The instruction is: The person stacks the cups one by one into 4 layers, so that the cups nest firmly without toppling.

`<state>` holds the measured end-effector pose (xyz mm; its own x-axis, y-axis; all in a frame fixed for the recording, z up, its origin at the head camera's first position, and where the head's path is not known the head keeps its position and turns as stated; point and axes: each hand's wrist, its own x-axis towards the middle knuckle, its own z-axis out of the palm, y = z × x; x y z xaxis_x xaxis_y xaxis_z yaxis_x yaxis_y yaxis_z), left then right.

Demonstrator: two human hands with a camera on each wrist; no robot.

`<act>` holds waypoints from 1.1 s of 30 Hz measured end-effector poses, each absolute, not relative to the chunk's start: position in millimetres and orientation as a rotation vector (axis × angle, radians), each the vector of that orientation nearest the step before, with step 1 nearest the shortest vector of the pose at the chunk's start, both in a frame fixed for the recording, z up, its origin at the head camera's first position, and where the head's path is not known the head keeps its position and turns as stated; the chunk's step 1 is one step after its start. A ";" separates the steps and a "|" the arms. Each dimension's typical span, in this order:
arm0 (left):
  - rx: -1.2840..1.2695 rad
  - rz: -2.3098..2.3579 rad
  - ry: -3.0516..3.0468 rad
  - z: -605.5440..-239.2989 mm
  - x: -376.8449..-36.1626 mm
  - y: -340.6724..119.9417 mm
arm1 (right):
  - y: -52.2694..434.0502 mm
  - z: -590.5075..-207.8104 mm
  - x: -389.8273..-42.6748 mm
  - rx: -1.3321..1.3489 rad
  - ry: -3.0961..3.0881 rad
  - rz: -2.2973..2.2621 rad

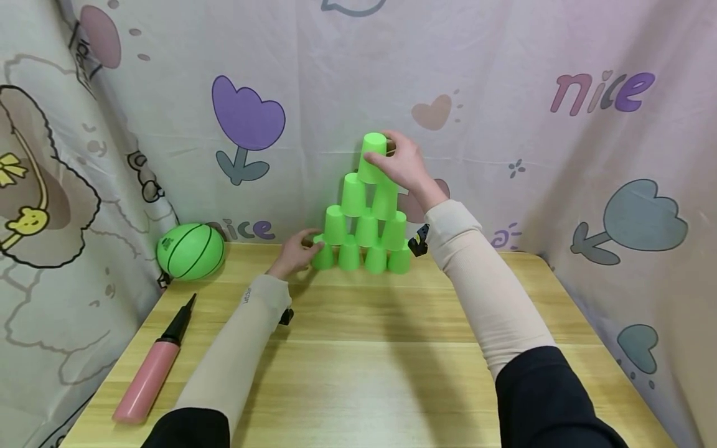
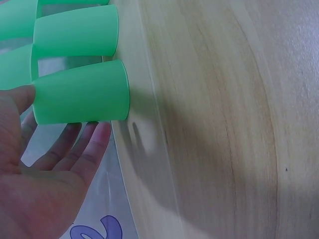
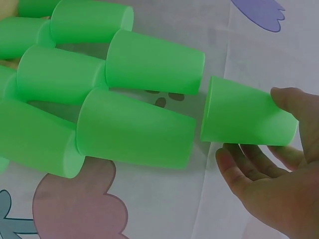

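Plain green plastic cups [image 1: 366, 229] stand mouth down in a stepped pyramid against the back cloth. My right hand [image 1: 404, 163] holds the top cup [image 1: 372, 149] from its right side, thumb in front and fingers behind. In the right wrist view, a narrow gap shows between the held cup [image 3: 249, 112] and the upper pair of cups [image 3: 137, 129]. My left hand [image 1: 294, 254] is at the bottom row's left end, with relaxed fingers beside the outermost cup [image 2: 82, 94]. Its thumb reaches the cup's upper edge; some fingertips are hidden behind the cup.
A green ball [image 1: 190, 251] with black lines sits at the table's back left corner. In front of it lies a pink hand pump [image 1: 150, 379] with a black nozzle. Patterned cloth [image 1: 347, 74] hangs behind the wooden table [image 1: 358, 373] and along its sides.
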<state>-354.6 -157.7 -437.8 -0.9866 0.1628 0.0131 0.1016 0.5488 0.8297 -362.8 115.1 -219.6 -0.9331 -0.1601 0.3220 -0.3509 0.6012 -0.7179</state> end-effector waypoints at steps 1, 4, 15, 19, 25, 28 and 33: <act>0.232 1.444 2.709 -437.9 -354.5 -157.7 | 114.7 -219.9 -363.3 0.422 -2.608 1.239; 0.237 1.440 2.711 -437.6 -353.5 -157.6 | 113.4 -221.0 -365.5 0.424 -2.613 1.243; 0.232 1.440 2.704 -437.1 -352.6 -155.8 | 108.0 -224.4 -368.9 0.428 -2.625 1.222; 0.239 1.441 2.702 -438.5 -354.1 -156.1 | 107.0 -225.1 -371.1 0.421 -2.618 1.229; 0.243 1.449 2.700 -437.6 -355.6 -156.4 | 106.2 -225.1 -374.2 0.394 -2.617 1.243; 0.235 1.449 2.699 -436.9 -355.9 -156.4 | 106.3 -225.0 -374.6 0.393 -2.617 1.235; 0.235 1.441 2.699 -437.6 -356.2 -156.7 | 105.9 -225.3 -374.7 0.410 -2.628 1.222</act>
